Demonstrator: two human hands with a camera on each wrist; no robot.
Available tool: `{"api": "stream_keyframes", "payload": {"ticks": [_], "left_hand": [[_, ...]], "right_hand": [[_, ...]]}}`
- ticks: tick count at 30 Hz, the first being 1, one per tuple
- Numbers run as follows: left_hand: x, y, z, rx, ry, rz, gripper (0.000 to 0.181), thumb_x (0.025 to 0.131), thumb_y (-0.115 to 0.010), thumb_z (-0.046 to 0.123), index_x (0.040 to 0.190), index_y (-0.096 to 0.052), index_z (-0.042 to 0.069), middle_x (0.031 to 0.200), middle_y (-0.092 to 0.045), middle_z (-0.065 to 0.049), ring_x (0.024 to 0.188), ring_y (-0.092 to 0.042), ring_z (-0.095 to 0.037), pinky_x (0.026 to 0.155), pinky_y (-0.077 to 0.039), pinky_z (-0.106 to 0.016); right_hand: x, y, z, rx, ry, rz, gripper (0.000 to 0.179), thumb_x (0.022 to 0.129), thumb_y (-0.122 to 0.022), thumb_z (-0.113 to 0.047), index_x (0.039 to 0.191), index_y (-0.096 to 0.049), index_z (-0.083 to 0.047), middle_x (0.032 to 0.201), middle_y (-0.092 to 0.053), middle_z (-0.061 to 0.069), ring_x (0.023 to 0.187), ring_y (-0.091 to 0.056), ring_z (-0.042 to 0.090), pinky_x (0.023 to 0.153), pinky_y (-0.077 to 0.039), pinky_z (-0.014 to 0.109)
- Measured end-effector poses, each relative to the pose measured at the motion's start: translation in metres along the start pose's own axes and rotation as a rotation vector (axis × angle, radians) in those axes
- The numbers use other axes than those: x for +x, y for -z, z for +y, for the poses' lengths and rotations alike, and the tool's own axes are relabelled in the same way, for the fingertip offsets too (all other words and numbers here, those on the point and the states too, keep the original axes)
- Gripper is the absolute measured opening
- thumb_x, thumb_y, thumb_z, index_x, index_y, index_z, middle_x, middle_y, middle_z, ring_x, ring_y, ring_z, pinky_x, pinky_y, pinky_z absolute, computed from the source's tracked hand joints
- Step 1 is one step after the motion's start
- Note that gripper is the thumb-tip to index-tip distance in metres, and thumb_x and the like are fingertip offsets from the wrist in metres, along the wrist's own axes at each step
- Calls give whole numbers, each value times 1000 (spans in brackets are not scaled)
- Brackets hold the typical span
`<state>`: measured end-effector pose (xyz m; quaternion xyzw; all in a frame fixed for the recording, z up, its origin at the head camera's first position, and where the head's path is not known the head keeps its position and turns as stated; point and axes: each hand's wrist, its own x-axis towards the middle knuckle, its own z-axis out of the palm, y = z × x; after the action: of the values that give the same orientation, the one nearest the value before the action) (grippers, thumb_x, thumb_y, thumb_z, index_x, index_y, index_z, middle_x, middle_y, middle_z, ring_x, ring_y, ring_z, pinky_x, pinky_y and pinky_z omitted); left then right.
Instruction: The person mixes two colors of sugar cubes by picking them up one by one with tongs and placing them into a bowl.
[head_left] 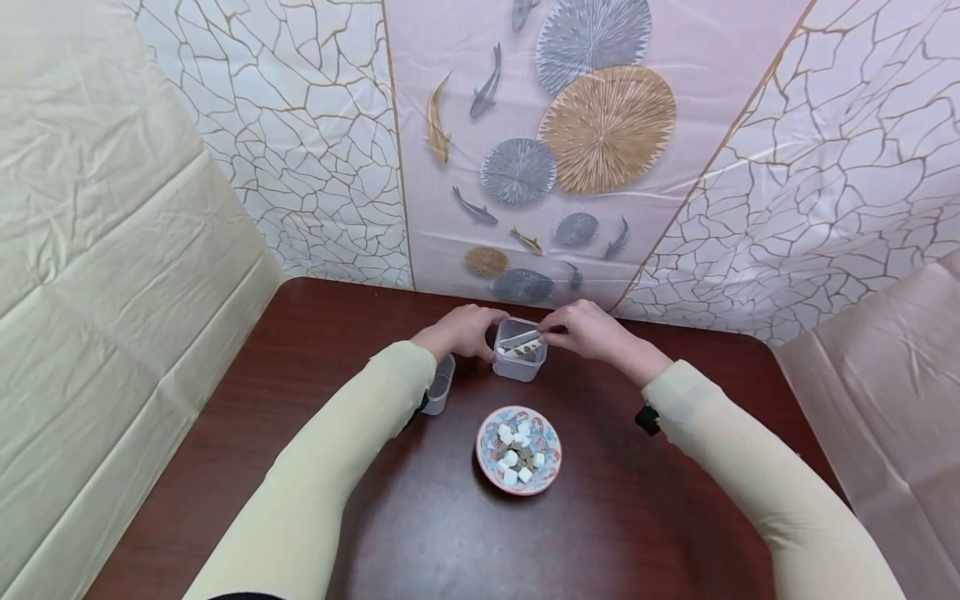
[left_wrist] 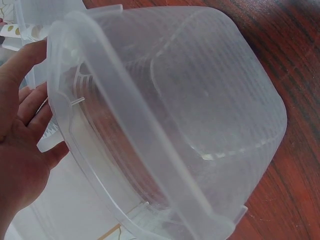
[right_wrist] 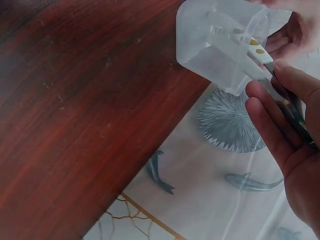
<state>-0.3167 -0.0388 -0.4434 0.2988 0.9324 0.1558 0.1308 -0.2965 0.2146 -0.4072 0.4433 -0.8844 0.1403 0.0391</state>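
Observation:
My left hand (head_left: 463, 330) holds the left side of a small clear plastic container (head_left: 517, 369) near the table's far edge. On the other side, my right hand (head_left: 583, 328) pinches two metal utensils by their metal ends. Their white handles (right_wrist: 246, 64), one with gold dots, point down into the container. The fingers cover the metal ends, so I cannot tell what kind they are. In the right wrist view the right thumb and fingertips lie along the metal, close to the container's rim.
A second clear container (left_wrist: 225, 85) stands just left of the left hand, partly behind the left forearm in the head view. Nearer on the brown table (head_left: 600, 533), a patterned plate (head_left: 555, 458) bears several white cubes and brown pieces. Patterned cloth (head_left: 450, 217) hangs behind the table.

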Motion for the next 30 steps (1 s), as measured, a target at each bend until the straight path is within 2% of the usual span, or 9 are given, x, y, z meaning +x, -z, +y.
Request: {"api": "stream_keyframes", "payload": {"ticks": [14,22,30], "left_hand": [[-2,1,1,7,-1,7,79,87,-88,29,156,-54,10,148,-65,-7,135,-59,-28,115,-45,-40],[0,0,0,20,-1,1,79,88,-88,30,156,-54,11,147,-66,-6,136,-59,-28,116,-44,-40],[-2,3,1,12,3,1,80,88,-88,29,157,-54,11,149,-64,-7,137,-58,-28,116,-44,-40]], "right_hand": [[-1,-4,1,49,-71,26,12,94,-82,-8,105,-83,-3,97,-81,7,83,-76,21,74,-61,44],[-5,-9,1,43,-71,53,8,95,-82,-10,101,-83,-5,93,-81,3,80,-75,18,73,-60,43],[-17,10,-5,82,-153,91,11,97,-80,-13,106,-84,-7,98,-82,4,87,-77,21,77,-60,44]]}}
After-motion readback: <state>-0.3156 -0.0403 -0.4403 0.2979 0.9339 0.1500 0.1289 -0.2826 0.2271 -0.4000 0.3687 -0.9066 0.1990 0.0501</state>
